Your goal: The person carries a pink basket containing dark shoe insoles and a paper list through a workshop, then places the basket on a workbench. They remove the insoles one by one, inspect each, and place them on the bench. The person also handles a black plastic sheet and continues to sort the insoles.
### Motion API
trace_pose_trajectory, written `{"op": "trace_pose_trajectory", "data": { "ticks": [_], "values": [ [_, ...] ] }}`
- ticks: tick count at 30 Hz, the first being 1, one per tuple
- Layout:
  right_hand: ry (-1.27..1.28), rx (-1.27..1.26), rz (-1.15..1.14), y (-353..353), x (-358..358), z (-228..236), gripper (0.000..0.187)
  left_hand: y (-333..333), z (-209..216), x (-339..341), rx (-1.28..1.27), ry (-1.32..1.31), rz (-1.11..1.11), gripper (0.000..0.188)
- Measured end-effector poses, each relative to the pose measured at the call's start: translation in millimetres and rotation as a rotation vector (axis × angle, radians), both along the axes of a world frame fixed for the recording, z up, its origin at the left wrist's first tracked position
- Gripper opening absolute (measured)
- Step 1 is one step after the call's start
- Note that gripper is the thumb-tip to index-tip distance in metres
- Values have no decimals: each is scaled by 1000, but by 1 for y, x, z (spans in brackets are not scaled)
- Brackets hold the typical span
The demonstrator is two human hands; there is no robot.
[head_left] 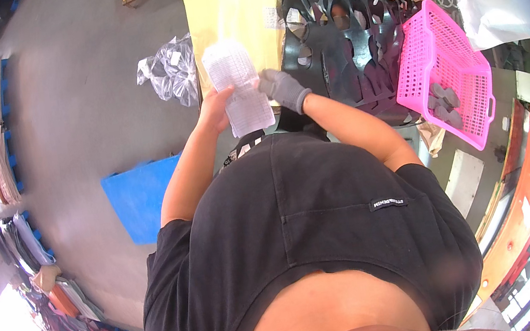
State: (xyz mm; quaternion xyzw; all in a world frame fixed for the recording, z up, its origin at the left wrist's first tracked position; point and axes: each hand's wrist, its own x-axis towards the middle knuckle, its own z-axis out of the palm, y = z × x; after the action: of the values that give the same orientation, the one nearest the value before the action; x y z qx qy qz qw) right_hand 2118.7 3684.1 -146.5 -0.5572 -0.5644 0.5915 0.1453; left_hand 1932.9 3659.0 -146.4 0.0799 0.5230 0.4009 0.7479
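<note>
Floor (pixel 78 90) lies grey beside yellow sheets (pixel 206 14) and hands (pixel 215 110) (pixel 285 89) holding paper (pixel 244 104).

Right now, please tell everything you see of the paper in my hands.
The paper is white, long and narrow, with faint printed rows too small to read. It looks thin; its lower part sits slightly right of the upper. It partly covers the yellow sheet in view. The left hand grips its left edge; the gloved right hand seems to touch its right edge.

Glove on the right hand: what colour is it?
The glove is grey, seen best in the head view.
</note>
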Motion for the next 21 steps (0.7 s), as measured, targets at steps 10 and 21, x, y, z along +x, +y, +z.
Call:
{"op": "trace_pose_trajectory", "data": {
  "ticks": [10,21],
  "values": [
    [-70,127,-314,13,45,-54,22,-11,-28,3,-64,125,-143,42],
    [37,47,-442,-13,79,-47,24,-3,-63,-6,-51,401,-139,50]
  ]
}}
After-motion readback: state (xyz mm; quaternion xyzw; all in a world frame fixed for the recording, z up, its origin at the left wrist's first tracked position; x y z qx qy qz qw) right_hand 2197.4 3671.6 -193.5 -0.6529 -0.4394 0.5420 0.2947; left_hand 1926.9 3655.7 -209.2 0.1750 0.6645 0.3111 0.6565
